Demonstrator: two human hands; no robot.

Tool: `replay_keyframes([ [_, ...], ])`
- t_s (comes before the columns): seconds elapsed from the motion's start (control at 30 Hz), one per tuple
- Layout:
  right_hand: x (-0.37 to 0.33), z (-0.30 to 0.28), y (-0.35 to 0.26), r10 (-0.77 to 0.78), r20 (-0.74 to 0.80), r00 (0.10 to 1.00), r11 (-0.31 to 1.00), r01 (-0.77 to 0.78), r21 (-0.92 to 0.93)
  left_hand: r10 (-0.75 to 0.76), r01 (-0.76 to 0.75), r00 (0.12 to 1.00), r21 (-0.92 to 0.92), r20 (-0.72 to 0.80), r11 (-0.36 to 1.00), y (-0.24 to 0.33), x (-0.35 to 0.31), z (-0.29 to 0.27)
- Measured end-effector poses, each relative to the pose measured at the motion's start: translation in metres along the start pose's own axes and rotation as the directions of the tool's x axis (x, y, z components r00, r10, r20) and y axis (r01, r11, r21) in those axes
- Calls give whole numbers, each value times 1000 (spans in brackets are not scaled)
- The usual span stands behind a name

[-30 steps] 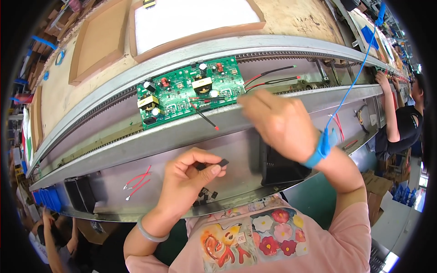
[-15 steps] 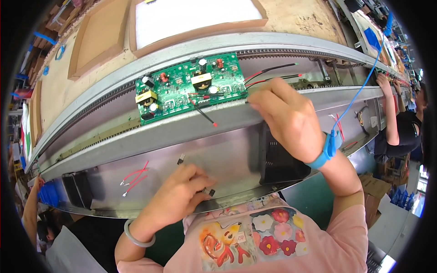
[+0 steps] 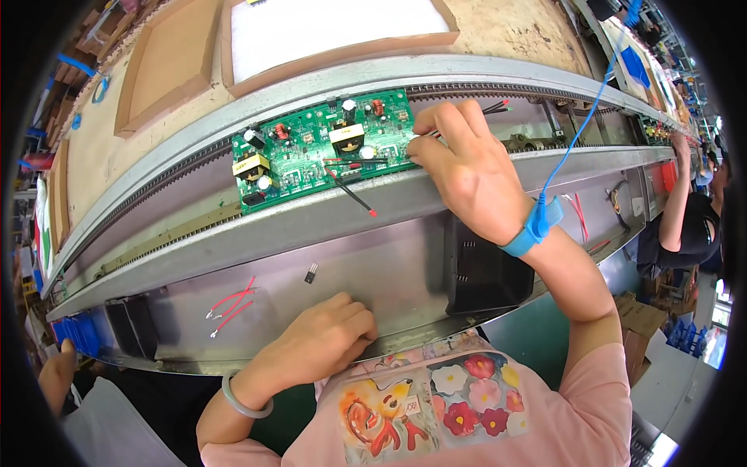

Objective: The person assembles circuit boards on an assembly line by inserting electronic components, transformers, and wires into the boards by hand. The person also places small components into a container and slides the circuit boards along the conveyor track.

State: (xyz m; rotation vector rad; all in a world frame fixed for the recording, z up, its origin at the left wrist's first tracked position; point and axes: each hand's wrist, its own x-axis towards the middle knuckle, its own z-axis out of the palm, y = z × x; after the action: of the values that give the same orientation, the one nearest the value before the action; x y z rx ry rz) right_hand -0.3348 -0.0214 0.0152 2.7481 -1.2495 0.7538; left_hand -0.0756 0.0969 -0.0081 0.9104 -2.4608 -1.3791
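A green circuit board point(image 3: 296, 175), bearing yellow-wrapped transformers and capacitors, rests across the metal rails. At its right edge my right hand point(image 3: 471, 175) has its thumb and fingers pinched together; what they hold, if anything, is hidden. Wires with red ends point(image 3: 496, 107) show beyond that hand. My left hand point(image 3: 331, 335) is closed, palm down, over the metal trough near its front lip, its contents out of sight. Just beyond it lies a black three-legged transistor point(image 3: 311, 273). A black lead with a red tip point(image 3: 362, 206) hangs over the board's front edge.
Red wires point(image 3: 232, 302) lie on the trough floor point(image 3: 397, 272) at left. A black bin point(image 3: 490, 280) stands right of centre, another black bin point(image 3: 132, 323) at left. A blue cord point(image 3: 580, 140) runs up from my right wristband. Another person point(image 3: 689, 222) works at far right.
My right hand has moved up and left onto the board's right edge. The left hand has drawn slightly down and right, covering a small part seen beside its fingers earlier.
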Motion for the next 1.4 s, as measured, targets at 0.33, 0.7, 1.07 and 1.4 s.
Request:
replay_keyframes([
  [0.33,-1,1,-1,-6,13,1000,1000,6,15,-222,47,951,-606,-216,794,12,12,-12],
  [0.7,-5,-7,-17,40,42,998,993,-44,110,-559,-1,778,-890,-287,455,9,36,-5],
  [1.07,-24,-24,-42,96,238,967,772,-223,595,-479,-37,833,-892,-277,450,6,44,2],
  [1.4,7,-2,-5,89,56,994,989,-95,111,-451,-6,875,-935,-176,355,12,22,5],
])
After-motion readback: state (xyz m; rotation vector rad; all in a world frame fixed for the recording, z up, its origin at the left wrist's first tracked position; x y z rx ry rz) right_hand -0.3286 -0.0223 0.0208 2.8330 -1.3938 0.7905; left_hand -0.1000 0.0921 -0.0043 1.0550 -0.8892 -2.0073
